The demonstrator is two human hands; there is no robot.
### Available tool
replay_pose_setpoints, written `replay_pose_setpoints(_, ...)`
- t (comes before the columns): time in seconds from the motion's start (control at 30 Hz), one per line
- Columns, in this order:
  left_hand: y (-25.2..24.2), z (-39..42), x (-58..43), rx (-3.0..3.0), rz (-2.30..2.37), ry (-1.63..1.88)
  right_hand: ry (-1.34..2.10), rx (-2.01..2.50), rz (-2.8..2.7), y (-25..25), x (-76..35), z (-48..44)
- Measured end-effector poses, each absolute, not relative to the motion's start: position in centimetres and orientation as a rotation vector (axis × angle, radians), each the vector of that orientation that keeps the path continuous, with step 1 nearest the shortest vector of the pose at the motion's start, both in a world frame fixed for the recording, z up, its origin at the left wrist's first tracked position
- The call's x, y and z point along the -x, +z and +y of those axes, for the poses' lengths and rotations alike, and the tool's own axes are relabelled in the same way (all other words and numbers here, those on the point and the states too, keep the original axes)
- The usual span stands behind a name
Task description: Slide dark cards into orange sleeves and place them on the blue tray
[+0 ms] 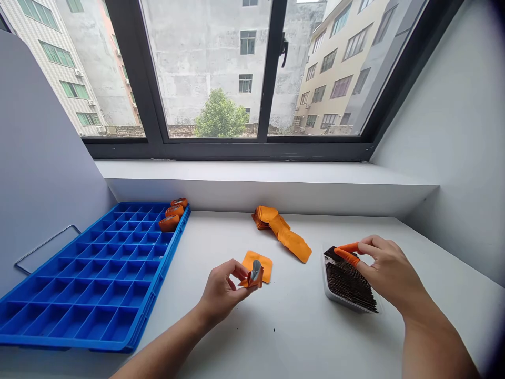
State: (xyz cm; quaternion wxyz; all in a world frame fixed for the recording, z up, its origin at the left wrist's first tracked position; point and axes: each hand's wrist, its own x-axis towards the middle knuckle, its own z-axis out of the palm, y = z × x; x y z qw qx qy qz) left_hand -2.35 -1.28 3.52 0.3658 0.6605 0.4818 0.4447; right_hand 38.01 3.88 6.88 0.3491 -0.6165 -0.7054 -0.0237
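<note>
My left hand (223,287) is closed round the base of a small orange pouch (260,276), held upright with its silvery grey inside showing at the top. A flat orange square (267,266) lies on the table just behind it. My right hand (384,266) wears orange finger cots on thumb and index finger. Those two fingertips come together at the far left corner of a clear plastic box (329,289), pinching a thin dark brown sheet (330,253). Many more dark brown sheets (349,284) stand packed in a row inside the box.
A blue compartment tray (153,287) stands at the left, with several filled orange pouches (169,223) in its far right corner. Overlapping orange pieces (292,243) lie fanned out at the back of the white table (300,326). Beyond rises the sill (272,172) below a window.
</note>
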Motion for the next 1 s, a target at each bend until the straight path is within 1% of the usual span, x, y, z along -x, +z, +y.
replay_pose_setpoints(0.13, 3.5, -1.5, 2.2, -1.701, 1.247, 1.14, -0.133, 1.317, -1.784, 8.0, -35.5, 3.3)
replay_pose_setpoints(0.3, 3.6, -1.9, 2.0, -1.694, 1.217, 1.108, 0.087, 1.019, -1.731, 8.6, -30.3, 2.0)
replay_pose_setpoints(0.47, 4.2, -2.1, 1.7, -1.655, 1.194, 1.064, 0.309, 0.781, -1.705, 7.6, -24.7, 0.4)
replay_pose_setpoints(0.6, 4.5, -2.3, 1.8, -1.623, 1.101, 1.032, 0.422, 0.761, -1.704, 6.6, -22.7, -0.2)
replay_pose_setpoints(0.83, 4.6, -2.7, 1.6, -1.614, 1.029, 0.999, 0.548, 0.718, -1.675, 5.7, -22.3, -0.2)
replay_pose_setpoints(1.0, 5.0, -2.9, 1.7, -1.609, 1.01, 0.989, 0.533, 0.695, -1.747, 6.0, -22.2, -0.4)
